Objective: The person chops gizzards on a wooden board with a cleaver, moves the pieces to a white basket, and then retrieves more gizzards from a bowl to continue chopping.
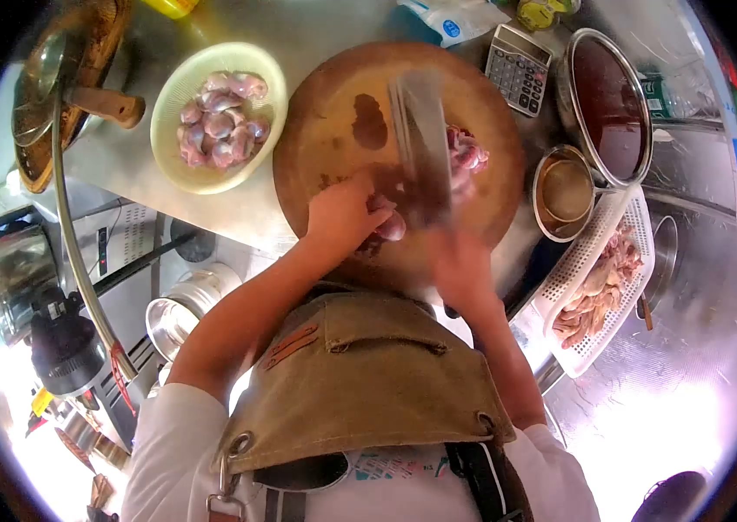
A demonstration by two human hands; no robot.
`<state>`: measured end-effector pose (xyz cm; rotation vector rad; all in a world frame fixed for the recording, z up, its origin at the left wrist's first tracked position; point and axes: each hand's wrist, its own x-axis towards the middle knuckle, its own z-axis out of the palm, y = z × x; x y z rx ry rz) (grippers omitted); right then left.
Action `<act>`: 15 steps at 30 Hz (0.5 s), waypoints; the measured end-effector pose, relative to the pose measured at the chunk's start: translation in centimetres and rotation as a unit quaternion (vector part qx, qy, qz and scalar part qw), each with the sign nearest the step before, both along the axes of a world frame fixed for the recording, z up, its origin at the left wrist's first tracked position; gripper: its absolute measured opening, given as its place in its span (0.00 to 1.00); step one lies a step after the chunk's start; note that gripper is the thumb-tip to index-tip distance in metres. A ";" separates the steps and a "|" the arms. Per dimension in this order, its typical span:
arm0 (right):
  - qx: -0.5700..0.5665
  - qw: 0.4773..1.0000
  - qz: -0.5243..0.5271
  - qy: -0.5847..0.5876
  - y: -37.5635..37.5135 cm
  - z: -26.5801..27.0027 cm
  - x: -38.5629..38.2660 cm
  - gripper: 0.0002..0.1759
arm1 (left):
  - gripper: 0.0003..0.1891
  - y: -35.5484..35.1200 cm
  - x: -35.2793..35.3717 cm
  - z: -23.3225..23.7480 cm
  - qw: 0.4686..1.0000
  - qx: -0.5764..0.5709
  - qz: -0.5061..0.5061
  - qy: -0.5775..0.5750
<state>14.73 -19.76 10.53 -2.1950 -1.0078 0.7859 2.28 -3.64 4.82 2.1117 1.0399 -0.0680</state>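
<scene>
On a round wooden chopping board [325, 96], my left hand [344, 211] has its fingers closed on a pinkish gizzard [392, 226] near the board's front edge. My right hand [460, 265], smeared by motion, grips a cleaver [425, 130] whose broad blade points away from me over the board. The handle is hidden in the blur. Just right of the blade lies a small pile of cut gizzard pieces [466, 152], partly covered by it. A dark wet patch [369, 122] marks the board left of the blade. To the left, a pale green basket [165, 113] holds several whole gizzards [222, 122].
Right of the board stand a calculator [518, 70], a steel pot of dark red liquid [616, 113] and a small steel bowl [540, 213]. A white perforated basket [590, 357] of raw meat sits lower right. A wooden-handled pan or ladle [106, 106] is at far left.
</scene>
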 end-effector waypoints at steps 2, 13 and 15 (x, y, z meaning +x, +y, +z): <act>0.009 0.999 0.020 -0.025 1.5 0.2 -0.4 0.13 | 0.21 -0.5 -1.7 -0.4 1.000 0.005 0.009 -0.018; -0.081 0.989 0.107 -0.064 4.7 0.7 -2.5 0.15 | 0.11 -0.8 -2.7 -4.1 0.930 0.116 0.000 -0.348; -0.106 0.988 0.107 -0.043 4.9 1.4 -2.9 0.15 | 0.12 -1.1 -2.9 -4.6 0.923 0.121 0.018 -0.364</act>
